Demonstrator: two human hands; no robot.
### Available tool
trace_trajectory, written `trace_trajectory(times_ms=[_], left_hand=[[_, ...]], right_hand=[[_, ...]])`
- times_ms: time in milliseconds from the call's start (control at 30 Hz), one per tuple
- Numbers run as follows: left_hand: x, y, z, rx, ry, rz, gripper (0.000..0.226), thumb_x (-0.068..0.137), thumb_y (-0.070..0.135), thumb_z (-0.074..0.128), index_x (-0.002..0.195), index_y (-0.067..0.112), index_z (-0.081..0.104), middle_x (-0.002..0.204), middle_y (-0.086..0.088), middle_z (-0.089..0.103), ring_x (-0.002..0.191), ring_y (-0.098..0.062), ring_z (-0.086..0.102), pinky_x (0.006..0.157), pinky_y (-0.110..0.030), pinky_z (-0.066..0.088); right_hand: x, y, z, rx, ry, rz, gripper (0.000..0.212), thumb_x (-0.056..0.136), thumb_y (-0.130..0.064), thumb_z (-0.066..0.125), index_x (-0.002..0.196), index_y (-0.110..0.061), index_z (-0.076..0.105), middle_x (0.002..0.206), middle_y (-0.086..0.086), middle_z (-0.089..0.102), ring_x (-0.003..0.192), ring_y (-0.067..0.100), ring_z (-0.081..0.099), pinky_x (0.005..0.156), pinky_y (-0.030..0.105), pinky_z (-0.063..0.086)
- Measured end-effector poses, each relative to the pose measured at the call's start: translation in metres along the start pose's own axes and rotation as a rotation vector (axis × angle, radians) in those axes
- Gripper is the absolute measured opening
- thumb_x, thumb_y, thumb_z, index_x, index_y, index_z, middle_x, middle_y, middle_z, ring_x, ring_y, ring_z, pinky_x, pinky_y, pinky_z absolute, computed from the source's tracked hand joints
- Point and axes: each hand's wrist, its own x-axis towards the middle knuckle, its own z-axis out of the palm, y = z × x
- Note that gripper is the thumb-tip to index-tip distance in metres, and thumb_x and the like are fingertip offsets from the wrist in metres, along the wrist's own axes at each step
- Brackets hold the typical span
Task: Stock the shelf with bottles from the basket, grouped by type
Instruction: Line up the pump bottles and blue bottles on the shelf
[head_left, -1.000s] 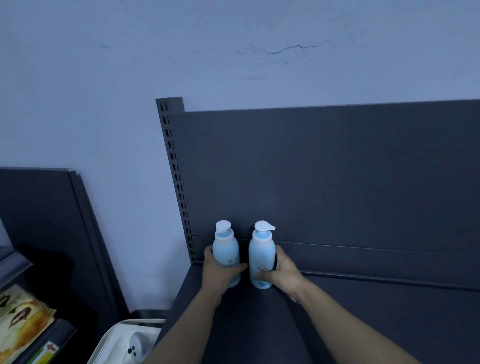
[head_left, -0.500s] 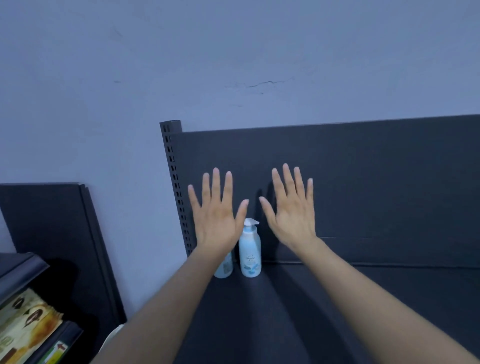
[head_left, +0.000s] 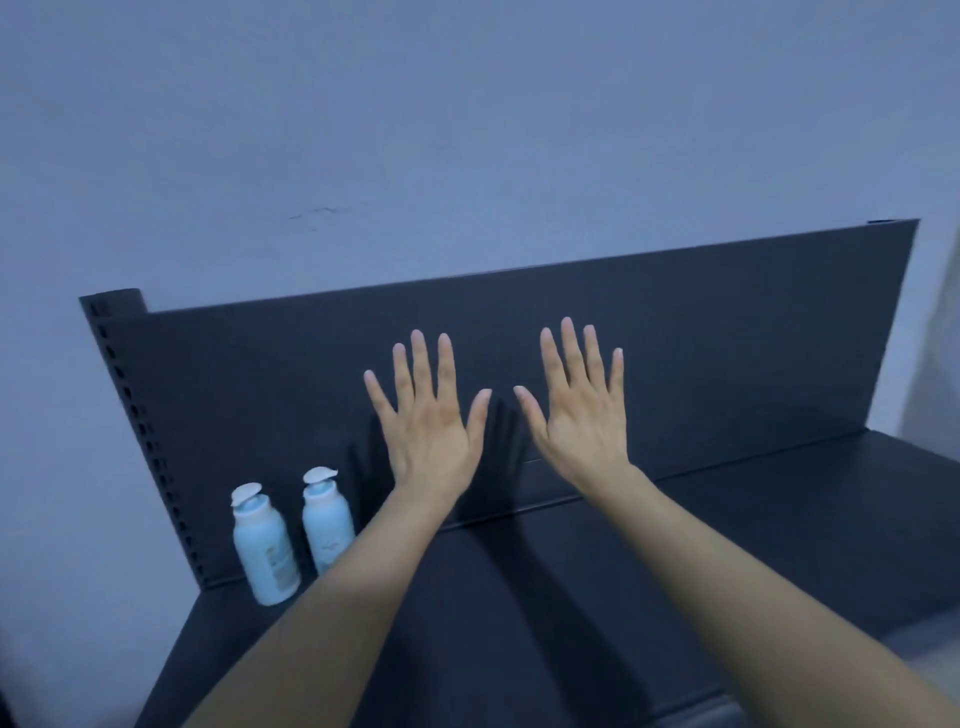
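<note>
A dark shelf (head_left: 649, 587) is seen against the wall; two pale blue pump bottles (head_left: 265, 551) (head_left: 326, 525) are stood upright, side by side, at its back left corner.

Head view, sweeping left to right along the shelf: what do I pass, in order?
perforated upright → first pale blue pump bottle → second pale blue pump bottle → left hand, open → right hand, open → right end of the back panel

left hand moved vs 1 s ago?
Yes. The left hand has let go of the left bottle and shifted right, away from the perforated upright, fingers now spread open.
</note>
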Motion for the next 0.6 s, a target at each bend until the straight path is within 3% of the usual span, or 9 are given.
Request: trace_trajectory(times_ms=[167,600], left_hand=[[-0.007,0.102,0.007,-0.083,-0.002,0.089,0.069,0.093,0.054,0.016,0.147,0.010,0.022,0.153,-0.017,0.024,0.141,-0.035,0.023,0.111,-0.055,-0.002],[-0.102,0.396,0.016,-0.381,-0.172,0.266,0.070,0.093,0.054,0.014,0.150,0.013,0.008,0.157,-0.016,0.008,0.145,-0.033,0.006,0.112,-0.054,-0.007]], right_hand=[[-0.022,0.099,-0.038,-0.087,0.016,0.087,0.068,0.093,-0.053,0.023,0.147,-0.012,0.023,0.156,0.012,0.018,0.144,0.031,0.013,0.115,0.052,0.008],[-0.146,0.352,-0.145,-0.252,-0.031,0.307,0.069,0.092,-0.053,0.024,0.148,-0.014,0.019,0.157,0.010,0.014,0.145,0.029,0.008,0.115,0.049,0.002]])
